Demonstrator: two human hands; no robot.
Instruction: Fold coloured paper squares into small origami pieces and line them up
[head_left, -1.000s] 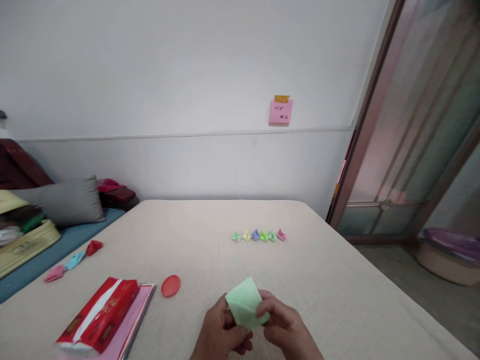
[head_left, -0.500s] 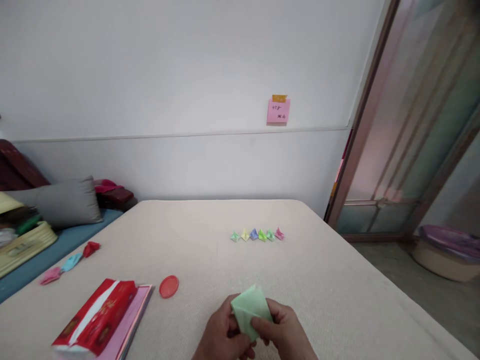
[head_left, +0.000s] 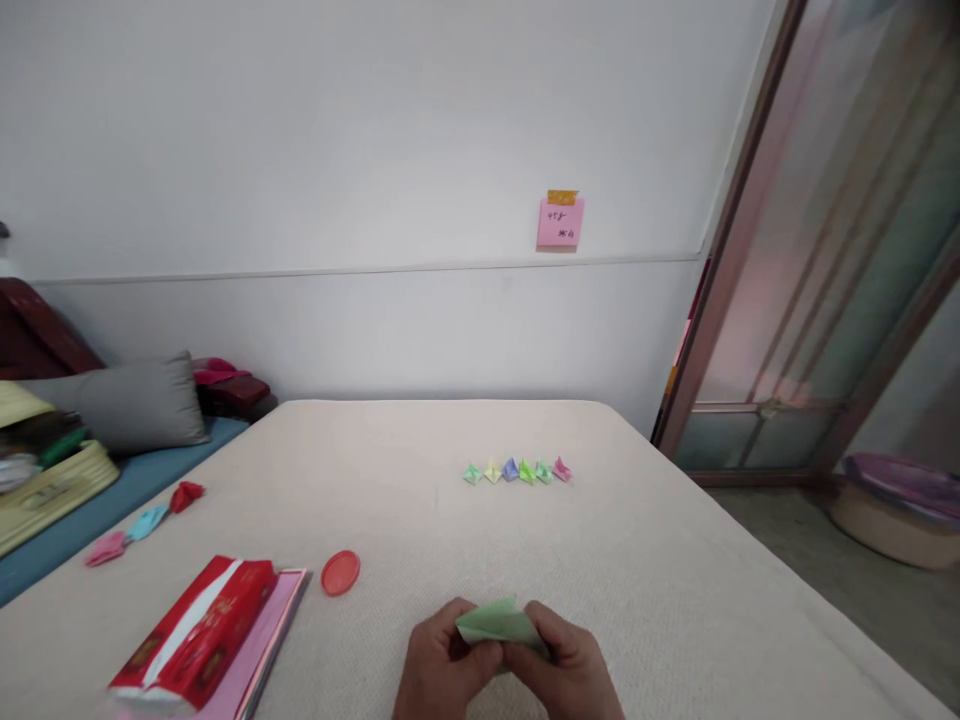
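Observation:
Near the front edge of the table, a piece of light green folded paper (head_left: 498, 622) is pinched between both hands. My left hand (head_left: 444, 662) grips its left side, thumb at the lower edge and fingers behind. My right hand (head_left: 568, 660) closes on the right side in the same manner, the two thumb tips nearly meeting below the paper. The paper is tilted so that only a narrow face shows; its underside is hidden by the thumbs. Farther back, several small folded paper pieces (head_left: 511, 470) in green, yellow, blue and pink stand in a row.
A red tissue pack (head_left: 202, 630) lies on pink paper sheets (head_left: 279, 610) at left. Beside it is a red round lid (head_left: 340, 573). Pink, blue and red folded pieces (head_left: 148, 522) line the table's left edge. A pink note (head_left: 559, 222) is taped to the wall.
Both hands have tilted the green paper, so its broad diamond face now appears as a narrow strip. My thumbs have come together at its lower edge. The view has shifted slightly.

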